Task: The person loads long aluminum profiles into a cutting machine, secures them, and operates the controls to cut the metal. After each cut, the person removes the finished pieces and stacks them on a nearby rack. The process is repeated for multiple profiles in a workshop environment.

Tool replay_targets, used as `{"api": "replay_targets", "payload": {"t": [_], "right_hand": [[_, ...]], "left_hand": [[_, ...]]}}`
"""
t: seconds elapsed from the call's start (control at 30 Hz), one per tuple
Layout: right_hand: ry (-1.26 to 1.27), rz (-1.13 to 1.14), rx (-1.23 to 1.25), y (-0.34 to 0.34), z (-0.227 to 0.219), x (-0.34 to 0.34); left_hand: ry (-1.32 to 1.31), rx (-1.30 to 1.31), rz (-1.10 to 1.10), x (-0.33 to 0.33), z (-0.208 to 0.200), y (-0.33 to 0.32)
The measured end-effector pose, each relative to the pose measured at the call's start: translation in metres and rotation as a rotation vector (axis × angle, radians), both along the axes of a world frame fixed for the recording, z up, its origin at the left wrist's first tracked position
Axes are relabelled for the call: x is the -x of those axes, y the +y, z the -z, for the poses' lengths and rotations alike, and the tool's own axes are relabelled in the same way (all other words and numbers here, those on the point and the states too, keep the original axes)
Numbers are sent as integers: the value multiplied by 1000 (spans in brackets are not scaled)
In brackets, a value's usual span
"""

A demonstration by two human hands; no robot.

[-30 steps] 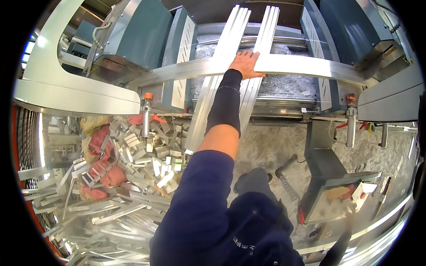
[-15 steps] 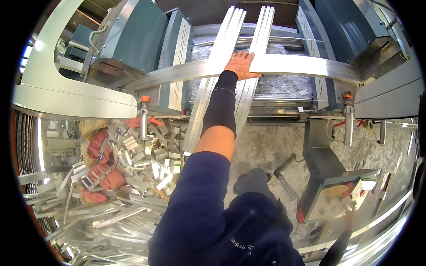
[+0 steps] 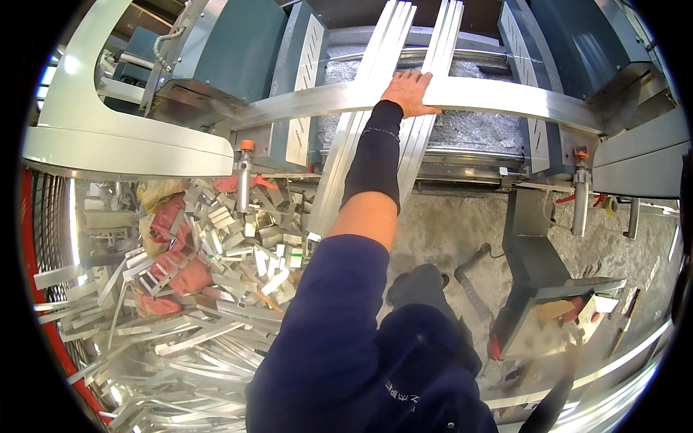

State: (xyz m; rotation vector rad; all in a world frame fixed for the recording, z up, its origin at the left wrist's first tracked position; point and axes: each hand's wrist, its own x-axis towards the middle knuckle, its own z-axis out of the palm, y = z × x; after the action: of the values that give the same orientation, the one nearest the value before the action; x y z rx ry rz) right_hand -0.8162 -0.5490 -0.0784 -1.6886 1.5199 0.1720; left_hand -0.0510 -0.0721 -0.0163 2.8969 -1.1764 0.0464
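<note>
My left hand lies with fingers spread over a silver aluminium profile, which spans crosswise between the two machine heads. Below it run two sets of long aluminium profiles, pointing away from me. My left arm covers part of them. At the lower right, my right hand is at the tilted control box, close to its panel. Its fingers are too small and blurred to make out.
Teal machine housings stand left and right, with orange-capped cylinders in front. Many aluminium offcuts and red sacks are heaped at the left. A coiled hose hangs near the control box. Long profiles lie at the lower right.
The whole view has shifted slightly, the machine now appearing further right and higher. My left hand stays on the crosswise profile, and my right hand stays by the control box.
</note>
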Motion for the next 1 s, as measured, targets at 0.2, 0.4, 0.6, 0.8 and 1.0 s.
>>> {"api": "replay_targets", "payload": {"t": [0.2,0.4,0.6,0.8,1.0], "right_hand": [[-49,-46,12,7,-8,-7],[-38,-63,33,3,-4,-1],[7,-68,4,2,-5,-2],[12,-36,2,4,-6,-6],[47,-37,-4,-6,2,5]], "left_hand": [[-1,-23,-5,0,-1,-1],[0,-24,-9,-1,1,-2],[3,-19,-5,0,-1,-2],[-5,-20,-6,0,-2,0],[-9,-5,-1,-1,2,0]]}}
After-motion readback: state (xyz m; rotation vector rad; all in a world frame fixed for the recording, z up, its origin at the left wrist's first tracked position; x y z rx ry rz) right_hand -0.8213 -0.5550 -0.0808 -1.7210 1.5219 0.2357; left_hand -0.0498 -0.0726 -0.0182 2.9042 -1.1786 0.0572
